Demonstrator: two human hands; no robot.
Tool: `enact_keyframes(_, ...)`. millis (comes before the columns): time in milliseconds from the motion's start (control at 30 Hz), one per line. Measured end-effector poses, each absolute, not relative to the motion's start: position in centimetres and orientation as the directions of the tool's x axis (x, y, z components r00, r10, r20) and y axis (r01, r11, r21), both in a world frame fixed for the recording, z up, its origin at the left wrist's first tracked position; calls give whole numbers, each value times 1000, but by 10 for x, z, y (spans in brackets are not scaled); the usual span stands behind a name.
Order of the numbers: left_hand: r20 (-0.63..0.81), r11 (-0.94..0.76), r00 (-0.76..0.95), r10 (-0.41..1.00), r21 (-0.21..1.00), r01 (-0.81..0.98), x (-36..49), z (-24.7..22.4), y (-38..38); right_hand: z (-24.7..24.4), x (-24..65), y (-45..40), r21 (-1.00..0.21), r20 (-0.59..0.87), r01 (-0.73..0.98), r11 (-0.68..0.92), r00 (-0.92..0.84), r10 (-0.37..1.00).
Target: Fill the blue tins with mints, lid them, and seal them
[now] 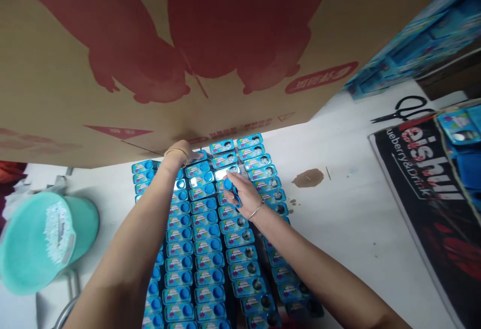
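Tins (203,231) fill the middle of my head view, laid in five columns running away from me over a white table (349,193). At their far end a large carton (225,108) closes off the room, its lower edge just beside the last tins. On the left, only a narrow strip of table parts them from a green tub (86,218). I find the widest room on the right, between the tins and a black panel (424,178), where a brown stain (308,178) marks the white.

I count one carton, one tub, one panel and one pair of scissors (404,111); the arms cover too many tins for a full count. My right hand (243,193) is closed around blue caps (228,183), at least two, over the fourth column. My left hand (184,149) reaches to the far end of the third column, fingertips at a tin; I cannot tell whether it grips.

Each tin is blue and oblong, with pale lettering and coloured print. Caps show in the second and third columns; the two right-hand columns have round openings, dark or whitish inside.
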State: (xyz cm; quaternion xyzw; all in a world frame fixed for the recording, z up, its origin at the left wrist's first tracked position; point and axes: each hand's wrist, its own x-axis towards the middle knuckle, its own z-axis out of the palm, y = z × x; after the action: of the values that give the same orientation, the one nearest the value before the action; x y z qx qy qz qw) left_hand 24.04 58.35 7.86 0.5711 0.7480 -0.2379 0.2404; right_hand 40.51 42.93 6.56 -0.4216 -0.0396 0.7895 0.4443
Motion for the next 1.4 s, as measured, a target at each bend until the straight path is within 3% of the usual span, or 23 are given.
enact_keyframes(67, -526, 198, -179, 832, -19, 980, 250, 88, 563, 64, 407, 431, -424, -629, -694, -583, -238, 740)
enact_keyframes(100, -480, 166, -112, 870, 72, 984, 257, 92, 549, 63, 409, 431, -418, -628, -704, -573, -232, 743)
enact_keyframes(133, -454, 116, -19, 891, 187, 975, 263, 96, 533, 63, 410, 432, -416, -627, -714, -563, -223, 746)
enact_keyframes(200, -376, -9, 275, 885, 577, 817, 277, 100, 502, 62, 411, 434, -420, -621, -726, -544, -207, 756)
enact_keyframes(267, -259, -79, 394, 882, 743, 665, 289, 100, 478, 62, 411, 435, -433, -621, -729, -530, -185, 762)
enact_keyframes(300, -218, -94, 392, 894, 763, 640, 294, 98, 471, 62, 411, 436, -441, -625, -731, -521, -167, 763)
enact_keyframes(467, -177, 24, 130, 976, 673, 740, 304, 85, 494, 66, 416, 442, -481, -629, -750, -453, -65, 775)
enact_keyframes(633, -330, 201, -91, 939, 314, 928, 314, 78, 557, 70, 432, 442, -447, -577, -781, -436, -121, 808)
enact_keyframes(767, -555, 182, -117, 823, 64, 981, 323, 79, 585, 63, 439, 440, -434, -581, -783, -445, -135, 803)
enact_keyframes(833, -595, 141, -124, 794, -18, 990, 326, 80, 591, 61, 440, 439, -416, -586, -793, -444, -140, 798)
enact_keyframes(967, -597, 91, -131, 792, -97, 991, 330, 81, 595, 62, 439, 441, -431, -587, -791, -435, -120, 800)
enact_keyframes(1067, -514, 110, -136, 847, -81, 991, 330, 85, 582, 65, 439, 443, -474, -600, -761, -443, -88, 795)
enact_keyframes(1133, -405, 120, -83, 911, 67, 990, 328, 90, 562, 66, 440, 444, -493, -607, -750, -441, -66, 792)
enact_keyframes(1200, -341, 81, 53, 938, 369, 926, 326, 93, 533, 67, 439, 445, -506, -615, -743, -438, -45, 787)
enact_keyframes(1267, -333, 42, 243, 911, 661, 749, 325, 94, 503, 67, 438, 445, -515, -629, -731, -447, -31, 776)
enact_keyframes(1333, -310, 64, 318, 896, 799, 598, 325, 92, 482, 67, 435, 444, -520, -647, -719, -460, -20, 762)
enact_keyframes(1400, -299, 127, 240, 923, 828, 546, 324, 88, 474, 68, 433, 441, -521, -648, -721, -456, -14, 761)
